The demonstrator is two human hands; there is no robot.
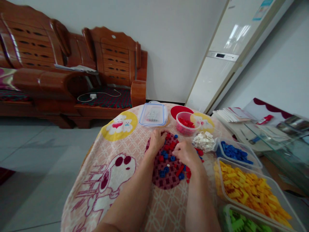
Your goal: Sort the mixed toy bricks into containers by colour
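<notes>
Red and blue building pieces (165, 154) lie scattered over a dark red checked patch of the tablecloth. My left hand (158, 139) is at the patch's far left edge, its fingers curled near a few red pieces; whatever it may hold is too small to tell. To the right, my right hand (183, 152) is bent over the pieces with its fingertips pressed together, close to a blue round piece (173, 158). What lies between those fingertips cannot be made out. Beyond the hands stands a round clear tub (187, 131) with red pieces inside.
White pieces in a clear bag (204, 141) lie right of my right hand. Bins of blue (236, 153), yellow (251, 190) and green pieces (241, 223) line the right side. A lidded clear box (153, 114) sits at the far edge. Wooden seats (116, 61) stand behind.
</notes>
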